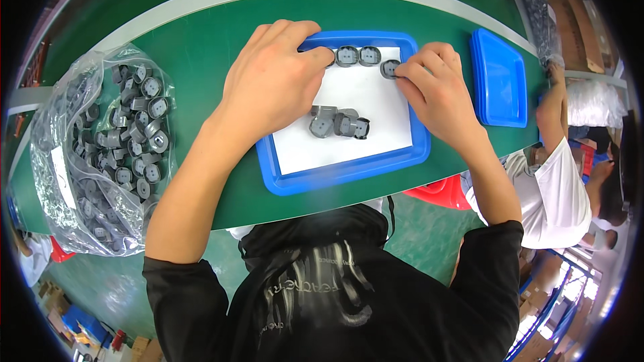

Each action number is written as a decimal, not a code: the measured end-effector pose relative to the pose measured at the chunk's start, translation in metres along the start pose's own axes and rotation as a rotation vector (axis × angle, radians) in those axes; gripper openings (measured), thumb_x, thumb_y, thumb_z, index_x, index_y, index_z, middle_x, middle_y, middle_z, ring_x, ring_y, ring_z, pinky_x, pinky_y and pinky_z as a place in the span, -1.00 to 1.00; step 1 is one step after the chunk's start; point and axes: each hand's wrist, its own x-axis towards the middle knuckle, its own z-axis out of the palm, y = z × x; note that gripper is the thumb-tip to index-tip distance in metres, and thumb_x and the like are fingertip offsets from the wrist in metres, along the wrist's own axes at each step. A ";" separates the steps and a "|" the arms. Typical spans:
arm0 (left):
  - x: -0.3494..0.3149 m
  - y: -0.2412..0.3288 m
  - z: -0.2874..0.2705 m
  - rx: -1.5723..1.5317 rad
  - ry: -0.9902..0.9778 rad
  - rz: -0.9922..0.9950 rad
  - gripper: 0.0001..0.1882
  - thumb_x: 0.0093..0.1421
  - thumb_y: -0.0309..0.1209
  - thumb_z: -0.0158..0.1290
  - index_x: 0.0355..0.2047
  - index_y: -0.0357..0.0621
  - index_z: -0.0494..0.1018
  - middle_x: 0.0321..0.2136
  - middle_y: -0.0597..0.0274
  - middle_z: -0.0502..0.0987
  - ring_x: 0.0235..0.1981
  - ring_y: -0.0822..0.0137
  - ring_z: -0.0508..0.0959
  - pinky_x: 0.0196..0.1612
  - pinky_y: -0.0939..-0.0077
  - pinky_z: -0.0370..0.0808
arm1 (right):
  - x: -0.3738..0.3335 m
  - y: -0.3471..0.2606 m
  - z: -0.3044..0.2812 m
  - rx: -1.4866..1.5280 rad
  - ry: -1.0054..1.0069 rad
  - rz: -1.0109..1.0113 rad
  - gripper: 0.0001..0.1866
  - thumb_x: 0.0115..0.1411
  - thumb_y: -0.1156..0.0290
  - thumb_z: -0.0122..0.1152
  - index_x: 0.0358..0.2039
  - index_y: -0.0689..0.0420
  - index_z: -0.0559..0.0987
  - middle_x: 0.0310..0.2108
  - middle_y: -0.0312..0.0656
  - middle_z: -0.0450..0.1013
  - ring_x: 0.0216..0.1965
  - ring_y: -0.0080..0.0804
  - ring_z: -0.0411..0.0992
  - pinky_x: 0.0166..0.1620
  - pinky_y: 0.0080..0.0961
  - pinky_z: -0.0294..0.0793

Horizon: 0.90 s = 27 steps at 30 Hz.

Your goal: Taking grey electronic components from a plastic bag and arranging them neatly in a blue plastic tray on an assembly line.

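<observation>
A round grey plastic part (389, 69) was pinched by the right hand (437, 87), far right, and risked being dropped under slack pressure; grip in the left hand (274, 77) couldn't be told.

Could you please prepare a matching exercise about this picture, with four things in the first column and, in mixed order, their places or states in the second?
Things:
1. Plastic bag
2. White sheet
3. Stack of blue trays
4. Right hand

Places or states:
A. Touching a single grey part
B. Transparent, at the left, with many grey pieces inside
C. On the green table, at the right
D. Lying flat inside the blue tray

Pairs: 1-B, 2-D, 3-C, 4-A
</observation>
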 end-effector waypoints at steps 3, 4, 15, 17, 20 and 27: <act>0.000 0.000 0.000 -0.010 0.011 0.002 -0.84 0.03 -0.54 0.20 -0.34 -0.15 0.66 -0.07 0.01 0.59 -0.03 0.10 0.54 0.08 0.24 0.46 | 0.005 0.001 0.001 -0.028 0.023 -0.008 -0.85 0.01 0.58 0.40 -0.36 0.18 0.63 -0.25 -0.20 0.47 -0.04 -0.11 0.38 0.03 -0.23 0.37; 0.000 0.000 -0.001 -0.005 0.012 0.007 -0.84 0.02 -0.54 0.20 -0.34 -0.15 0.66 -0.07 0.01 0.59 -0.04 0.09 0.54 0.08 0.24 0.46 | 0.007 0.002 0.002 -0.052 0.039 -0.021 -0.84 0.00 0.59 0.40 -0.36 0.18 0.63 -0.25 -0.20 0.46 -0.04 -0.11 0.38 0.03 -0.23 0.38; 0.001 0.001 -0.001 -0.023 -0.001 -0.005 -0.84 0.01 -0.55 0.19 -0.35 -0.16 0.65 -0.05 0.00 0.57 -0.02 0.07 0.53 0.09 0.22 0.45 | 0.026 0.031 -0.002 -0.008 -0.028 -0.265 -0.84 -0.06 0.61 0.41 -0.41 0.20 0.63 -0.26 -0.18 0.45 -0.03 -0.11 0.39 0.00 -0.21 0.45; 0.001 0.001 -0.002 -0.034 -0.002 -0.010 -0.84 0.01 -0.55 0.18 -0.35 -0.17 0.65 -0.05 -0.01 0.57 -0.02 0.07 0.53 0.10 0.21 0.45 | 0.027 0.031 -0.004 -0.016 -0.031 -0.285 -0.84 -0.07 0.61 0.41 -0.42 0.20 0.63 -0.26 -0.18 0.45 -0.03 -0.11 0.40 0.00 -0.21 0.44; 0.000 0.000 0.000 -0.035 0.016 0.004 -0.84 0.02 -0.55 0.19 -0.35 -0.17 0.65 -0.05 -0.01 0.57 0.00 0.06 0.52 0.11 0.20 0.44 | 0.027 0.023 -0.008 -0.020 -0.036 -0.264 -0.81 -0.05 0.59 0.42 -0.36 0.19 0.65 -0.24 -0.17 0.47 -0.03 -0.10 0.40 -0.01 -0.23 0.46; -0.002 0.002 -0.015 -0.063 0.074 0.035 -0.79 0.08 -0.49 0.23 -0.23 -0.18 0.63 -0.03 0.05 0.56 0.03 0.03 0.50 0.12 0.18 0.44 | 0.014 -0.051 -0.022 0.445 -0.166 0.036 -0.57 0.03 0.34 0.50 -0.10 0.21 0.61 -0.12 -0.07 0.50 -0.09 -0.10 0.48 -0.04 -0.23 0.52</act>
